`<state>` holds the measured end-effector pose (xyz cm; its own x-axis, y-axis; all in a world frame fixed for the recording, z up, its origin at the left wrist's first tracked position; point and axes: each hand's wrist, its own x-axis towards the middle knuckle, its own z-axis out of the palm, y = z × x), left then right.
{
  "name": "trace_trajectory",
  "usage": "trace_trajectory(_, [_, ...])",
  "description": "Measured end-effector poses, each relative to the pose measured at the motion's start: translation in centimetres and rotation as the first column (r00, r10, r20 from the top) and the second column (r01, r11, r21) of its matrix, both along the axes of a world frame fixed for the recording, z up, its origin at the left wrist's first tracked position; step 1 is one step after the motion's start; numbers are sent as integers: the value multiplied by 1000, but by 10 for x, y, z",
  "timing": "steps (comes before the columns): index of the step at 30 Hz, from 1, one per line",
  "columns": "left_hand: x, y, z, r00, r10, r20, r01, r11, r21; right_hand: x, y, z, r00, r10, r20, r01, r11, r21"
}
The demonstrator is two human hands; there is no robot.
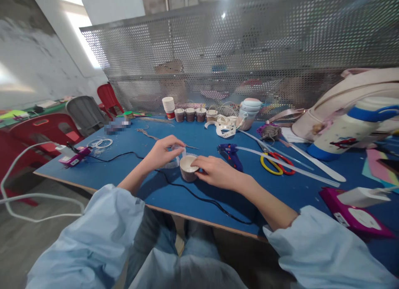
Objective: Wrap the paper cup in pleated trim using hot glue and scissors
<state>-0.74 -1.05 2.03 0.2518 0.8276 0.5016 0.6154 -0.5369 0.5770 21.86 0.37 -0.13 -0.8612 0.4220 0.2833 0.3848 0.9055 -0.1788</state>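
cup (pixel 188 174): near table's (pixel 99 172) front edge; could tip if black cord (pixel 193 193) gets tugged
left hand (pixel 165 151): fingers pinching clear strip (pixel 178 159)
right hand (pixel 215 171): fingers pinching cup's rim

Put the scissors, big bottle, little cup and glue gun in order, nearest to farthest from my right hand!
1. Little cup: touching your right hand.
2. Glue gun: just beyond your hand.
3. Scissors: farther right.
4. Big bottle: far right.

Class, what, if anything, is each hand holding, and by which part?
The right hand holds the cup by its right rim and side. The left hand pinches a pale strip; which part is unclear.
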Motion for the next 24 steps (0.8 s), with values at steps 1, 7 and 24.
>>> trace_trajectory(1, [2, 4, 2, 1000, -19, 8, 19, 1000, -7, 0, -1, 0, 1000, 2, 0, -2, 1000, 1])
trace_trajectory(7, [10, 33, -1, 992, -42, 117, 59, 988, -146, -1, -5, 3, 1000, 3, -13, -3, 1000, -7])
trace_trajectory(24, [16, 73, -53, 884, -20, 467, 255, 857, -447, 59, -33, 6, 947, -237, -218, 198, 962, -186])
